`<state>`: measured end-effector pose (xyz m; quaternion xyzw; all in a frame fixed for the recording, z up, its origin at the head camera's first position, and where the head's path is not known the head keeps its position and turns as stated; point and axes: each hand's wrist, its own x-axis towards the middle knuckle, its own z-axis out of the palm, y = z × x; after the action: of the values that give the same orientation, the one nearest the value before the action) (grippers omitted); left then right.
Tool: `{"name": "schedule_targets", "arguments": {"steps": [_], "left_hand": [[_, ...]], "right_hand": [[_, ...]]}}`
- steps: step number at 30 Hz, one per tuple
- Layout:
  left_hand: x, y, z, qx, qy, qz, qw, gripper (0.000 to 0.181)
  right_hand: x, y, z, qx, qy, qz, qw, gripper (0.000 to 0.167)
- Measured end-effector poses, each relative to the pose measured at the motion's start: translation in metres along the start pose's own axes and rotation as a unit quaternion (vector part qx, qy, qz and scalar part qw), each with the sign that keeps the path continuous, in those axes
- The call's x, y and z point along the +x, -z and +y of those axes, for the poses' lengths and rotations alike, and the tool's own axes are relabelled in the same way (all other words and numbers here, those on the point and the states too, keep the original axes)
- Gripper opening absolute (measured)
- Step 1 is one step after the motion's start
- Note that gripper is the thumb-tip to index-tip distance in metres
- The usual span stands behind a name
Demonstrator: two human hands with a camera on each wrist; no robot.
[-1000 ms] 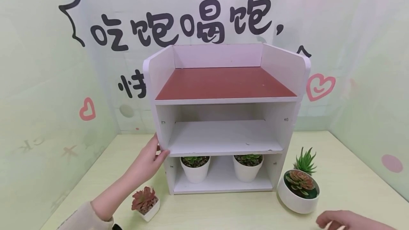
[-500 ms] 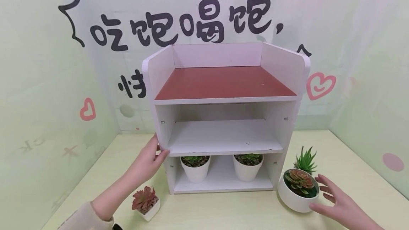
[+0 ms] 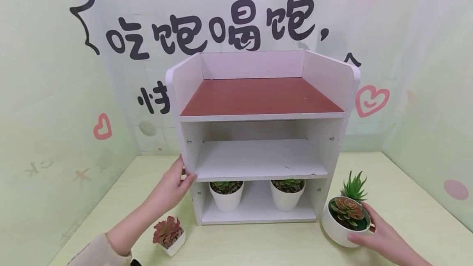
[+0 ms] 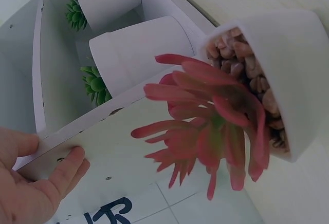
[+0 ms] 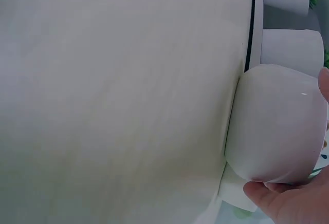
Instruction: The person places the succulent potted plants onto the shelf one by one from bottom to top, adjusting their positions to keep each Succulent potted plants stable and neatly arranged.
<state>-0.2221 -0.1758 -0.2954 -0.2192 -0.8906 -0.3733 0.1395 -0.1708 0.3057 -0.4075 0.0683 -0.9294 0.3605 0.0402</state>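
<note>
In the head view, my left hand [image 3: 171, 186] grips the left side panel of a white shelf unit [image 3: 255, 157], its thumb on the front edge at the middle board. The left wrist view shows that hand [image 4: 41, 183] with its fingers along the outer panel [image 4: 118, 152]. At the right, my right hand [image 3: 384, 237] holds a round white pot [image 3: 341, 235] with a reddish-green succulent [image 3: 348, 209], thumb in front and fingers around the far side. In the right wrist view, the hand's [image 5: 295, 203] fingers and thumb touch opposite sides of the pot [image 5: 277, 124].
Two white pots [image 3: 226, 201] [image 3: 287, 200] with green succulents stand on the bottom shelf. A small white pot [image 3: 176, 245] with a red succulent is left of the unit. A spiky green plant [image 3: 354, 187] stands behind the round pot. Printed wall sheets surround the table [image 3: 236, 249].
My right hand has come in from the lower right edge, moved to the round pot and closed around its right side. My left hand stays on the shelf unit.
</note>
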Motion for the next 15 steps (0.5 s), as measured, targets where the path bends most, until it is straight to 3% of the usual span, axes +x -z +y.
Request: {"name": "schedule_targets", "arguments": {"steps": [9, 15], "left_hand": [[0.0003, -0.0002, 0.0001, -0.003, 0.000, 0.002, 1.0000, 0.056], [0.0002, -0.0001, -0.0006, 0.003, -0.004, 0.005, 1.0000, 0.057]], "right_hand": [[0.0055, -0.0016, -0.0041, -0.011, -0.007, 0.011, 0.9998, 0.090], [0.0075, -0.0010, -0.0035, -0.010, -0.016, -0.014, 0.9997, 0.089]]}}
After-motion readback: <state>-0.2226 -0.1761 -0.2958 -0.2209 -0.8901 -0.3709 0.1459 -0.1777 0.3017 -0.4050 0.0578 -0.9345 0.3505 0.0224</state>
